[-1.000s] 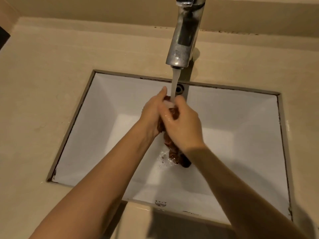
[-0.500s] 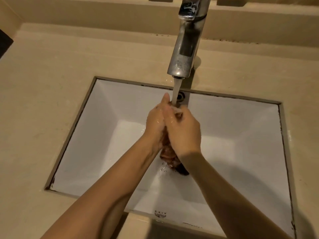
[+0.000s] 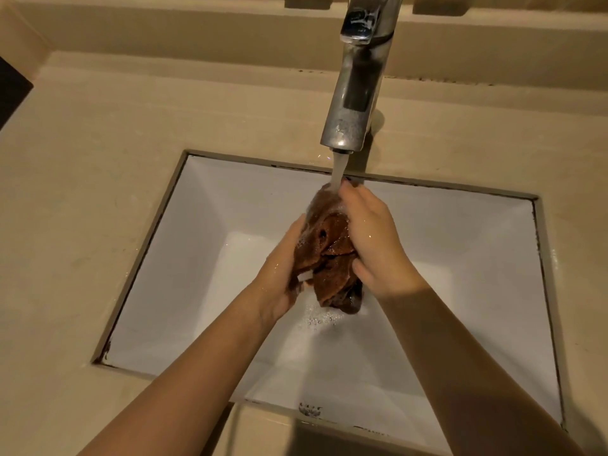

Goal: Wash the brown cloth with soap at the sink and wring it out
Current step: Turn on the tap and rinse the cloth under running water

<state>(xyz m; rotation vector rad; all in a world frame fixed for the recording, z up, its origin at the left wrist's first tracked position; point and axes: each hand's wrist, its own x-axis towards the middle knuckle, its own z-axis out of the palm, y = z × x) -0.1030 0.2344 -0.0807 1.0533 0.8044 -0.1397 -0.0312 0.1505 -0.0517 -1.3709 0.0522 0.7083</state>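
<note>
The wet brown cloth [image 3: 329,255] is bunched between my two hands over the middle of the white sink [image 3: 204,245]. My left hand [image 3: 279,278] cups its left side and my right hand [image 3: 371,241] presses its right side. A stream of water [image 3: 338,169] from the metal tap [image 3: 355,83] lands on the top of the cloth. A small white tag shows at the cloth's lower left. The cloth's bottom end hangs just above the basin floor, where water bubbles.
A beige stone counter [image 3: 98,192] surrounds the sink on all sides, with a raised ledge [image 3: 197,34] behind the tap. A dark object [image 3: 11,97] sits at the far left edge. The drain is hidden under the cloth.
My hands were pressed tight together over the cloth; now they have spread apart and the cloth shows wide between them. The view has shifted slightly downward.
</note>
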